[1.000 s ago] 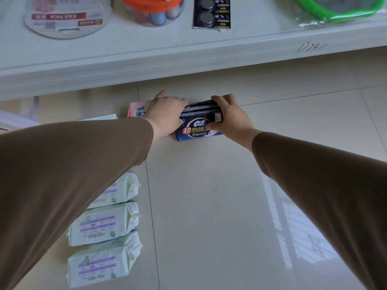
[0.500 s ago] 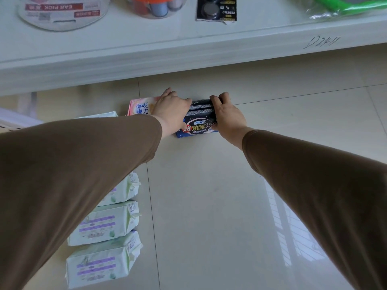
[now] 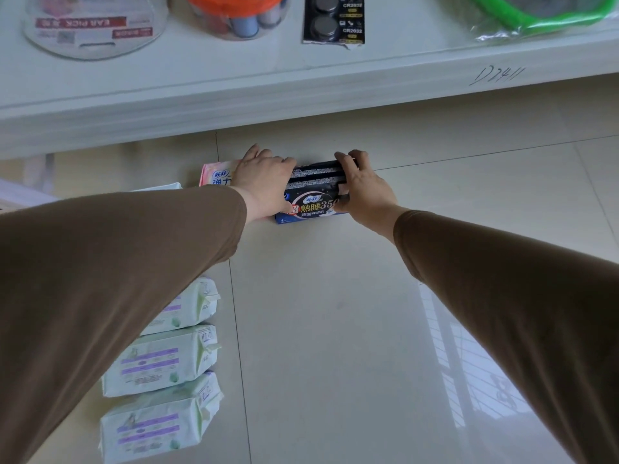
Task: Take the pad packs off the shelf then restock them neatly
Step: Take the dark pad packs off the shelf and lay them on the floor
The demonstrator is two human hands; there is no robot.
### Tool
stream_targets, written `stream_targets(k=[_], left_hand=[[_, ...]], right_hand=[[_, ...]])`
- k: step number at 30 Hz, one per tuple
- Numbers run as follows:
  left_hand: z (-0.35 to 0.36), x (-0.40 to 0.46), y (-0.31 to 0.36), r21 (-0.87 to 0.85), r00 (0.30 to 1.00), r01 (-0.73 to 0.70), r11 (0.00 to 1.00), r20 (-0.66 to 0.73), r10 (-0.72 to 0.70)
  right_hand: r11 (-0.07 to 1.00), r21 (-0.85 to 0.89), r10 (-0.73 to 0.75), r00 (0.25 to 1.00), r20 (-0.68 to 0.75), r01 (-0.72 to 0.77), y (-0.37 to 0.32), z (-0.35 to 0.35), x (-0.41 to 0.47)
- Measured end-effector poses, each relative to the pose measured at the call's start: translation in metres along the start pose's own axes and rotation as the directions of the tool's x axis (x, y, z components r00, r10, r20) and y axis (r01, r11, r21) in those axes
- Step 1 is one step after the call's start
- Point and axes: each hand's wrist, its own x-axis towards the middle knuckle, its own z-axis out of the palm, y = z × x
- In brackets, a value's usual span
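Note:
A dark blue pad pack with white and red lettering lies on the pale floor tiles just below the white shelf. My right hand grips its right end and my left hand clasps its left end. A pink pad pack lies against its left side, half hidden by my left hand. Three pale green pad packs lie in a column at the lower left, the top one partly under my left sleeve.
On the shelf sit an ear pick tub, an orange-lidded jar, a card of coin batteries and a green ring in plastic. Bare floor tiles stretch between my arms.
The camera view has shifted slightly. Both hands have stayed on the dark blue pack, which has settled a little closer to the pink pack.

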Motion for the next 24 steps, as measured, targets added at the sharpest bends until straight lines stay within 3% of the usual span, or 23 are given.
stream_targets(k=[6,24], left_hand=[[0.001,-0.007,-0.001,-0.004,1.000,0.003,1.000,-0.003,-0.003],[-0.012,-0.015,0.005,0.002,1.000,0.002,1.000,-0.031,-0.002]], right_hand=[[0.999,0.045,0.005,1.000,-0.028,-0.004,0.004,0.001,-0.008],[0.999,-0.032,0.024,1.000,-0.014,-0.024,-0.004,-0.019,-0.011]])
